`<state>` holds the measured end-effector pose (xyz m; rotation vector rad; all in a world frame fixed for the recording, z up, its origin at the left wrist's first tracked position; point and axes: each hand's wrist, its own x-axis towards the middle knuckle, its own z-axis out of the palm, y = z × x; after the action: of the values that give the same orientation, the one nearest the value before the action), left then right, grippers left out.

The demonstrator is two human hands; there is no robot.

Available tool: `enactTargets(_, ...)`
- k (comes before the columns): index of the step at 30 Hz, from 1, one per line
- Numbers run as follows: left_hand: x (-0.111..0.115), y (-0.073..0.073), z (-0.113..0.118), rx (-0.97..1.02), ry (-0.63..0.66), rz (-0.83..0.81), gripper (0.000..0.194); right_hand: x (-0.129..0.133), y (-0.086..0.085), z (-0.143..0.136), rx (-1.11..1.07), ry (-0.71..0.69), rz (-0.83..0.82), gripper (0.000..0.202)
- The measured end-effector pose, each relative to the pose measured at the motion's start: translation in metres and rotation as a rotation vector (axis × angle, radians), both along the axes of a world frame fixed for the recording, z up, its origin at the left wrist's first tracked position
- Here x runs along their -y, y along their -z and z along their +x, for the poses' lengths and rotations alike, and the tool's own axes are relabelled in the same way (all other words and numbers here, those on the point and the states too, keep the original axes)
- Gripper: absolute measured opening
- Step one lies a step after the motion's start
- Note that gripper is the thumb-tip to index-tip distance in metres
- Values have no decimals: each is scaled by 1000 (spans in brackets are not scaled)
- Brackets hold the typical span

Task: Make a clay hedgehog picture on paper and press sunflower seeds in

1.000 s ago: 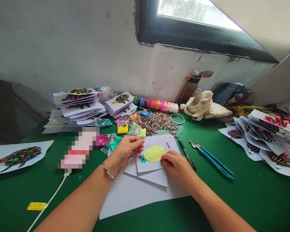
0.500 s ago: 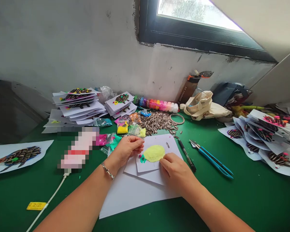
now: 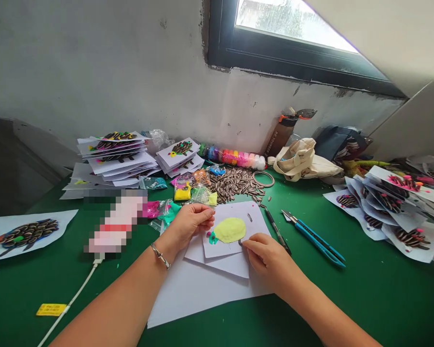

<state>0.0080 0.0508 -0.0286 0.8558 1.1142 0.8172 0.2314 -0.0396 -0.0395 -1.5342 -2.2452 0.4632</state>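
A white card (image 3: 251, 210) lies on other sheets of white paper (image 3: 188, 294), bearing a flat pale-yellow clay oval (image 3: 231, 230) with a small green clay head (image 3: 213, 237) at its left. My right hand (image 3: 269, 255) pinches a dark sunflower seed (image 3: 240, 242) at the oval's lower right edge. Over the card's upper left edge, my left hand (image 3: 193, 221) has thumb and forefinger pressed together; I cannot make out what is between them. One loose seed (image 3: 249, 217) rests on the card, right of the oval.
Behind the card spreads a heap of sunflower seeds (image 3: 231, 184), with bagged clay (image 3: 183, 190) beside it. A pen (image 3: 277, 230) and a blue utility knife (image 3: 316, 239) lie to the right. Stacks of seed-decorated cards (image 3: 121, 168) stand left, more cards (image 3: 394, 207) right.
My right hand has shifted slightly right and its fingers have lifted back, so a dark seed now shows at the fingertips. My left hand stays in place.
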Motion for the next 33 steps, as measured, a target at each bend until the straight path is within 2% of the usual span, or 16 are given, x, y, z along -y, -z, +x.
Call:
enactTargets(4,1,0,0,-5,2,2,33,8,7,-1,19,-25,100,29)
enactTargets(8,0,2,0,5,8,7,31,11,4,-4,58,-69,178,30)
enactTargets(17,0,0,0,-15,0,-12,31,9,9,1,-111,23,67,26)
enactTargets(22,1,0,0,3,5,0,31,10,5,-2,-3,-63,117,28)
enactTargets(25,0,0,0,-3,7,-6,31,10,3,-2,14,-68,132,28)
enactTargets(33,0,4,-1,5,8,11,32,8,7,-7,124,-133,279,26)
